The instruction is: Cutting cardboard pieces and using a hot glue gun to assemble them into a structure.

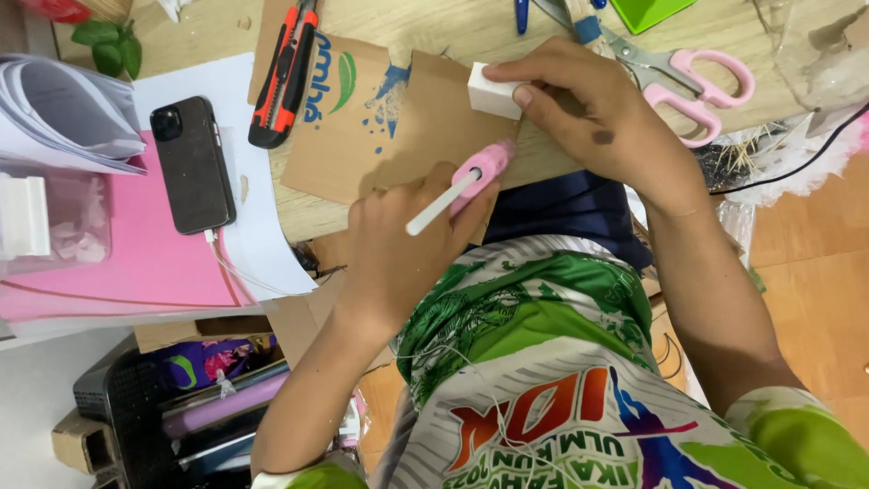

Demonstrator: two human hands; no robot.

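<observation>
My left hand (pixel 398 244) grips a pink glue gun (pixel 484 167) with a white glue stick (pixel 442 204) poking out of its back. The gun's nose points up toward a small white foam block (pixel 489 93). My right hand (pixel 588 109) pinches that block and holds it on a brown cardboard sheet (pixel 425 127) lying on the wooden table (pixel 480 27). The gun's tip is hidden between the two hands, so contact with the block cannot be told.
An orange and black utility knife (pixel 285 72) lies at the cardboard's left. A black phone (pixel 192 165) rests on white paper beside pink paper (pixel 136 263). Pink-handled scissors (pixel 688 77) lie at the right. A black crate (pixel 172 407) with items stands below left.
</observation>
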